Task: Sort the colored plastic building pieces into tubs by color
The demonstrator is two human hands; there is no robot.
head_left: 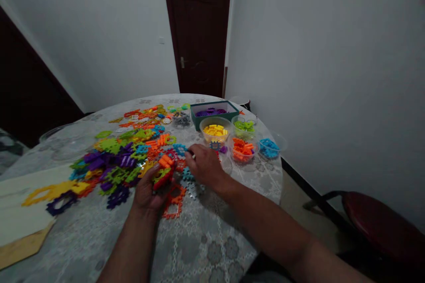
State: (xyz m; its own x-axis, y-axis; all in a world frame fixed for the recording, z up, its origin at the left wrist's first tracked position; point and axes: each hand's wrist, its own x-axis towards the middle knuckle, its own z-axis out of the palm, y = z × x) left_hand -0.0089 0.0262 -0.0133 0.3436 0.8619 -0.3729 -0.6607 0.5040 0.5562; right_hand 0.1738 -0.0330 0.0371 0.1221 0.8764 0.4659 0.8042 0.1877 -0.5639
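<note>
Near the middle of the table, my left hand [148, 191] is closed around a small built-up plastic building block piece [162, 177] in red, orange and green. To its right, my right hand [206, 166] reaches over loose pieces with its thumb and fingers drawn together; whatever they pinch is too small to make out. A blue notched piece [179, 149] lies just beyond those fingertips. Beneath the hands are teal pieces [187, 174] and an orange square frame [172, 208]. A large heap of mixed notched pieces [116, 159] spreads to the left.
Clear bowls hold yellow pieces [215, 131], orange pieces [242, 149], green pieces [245, 125] and blue pieces [268, 147]. Behind them stands a green box [215, 119] of purple pieces. A pale board [26, 216] lies at left; a red stool [378, 216] stands at right.
</note>
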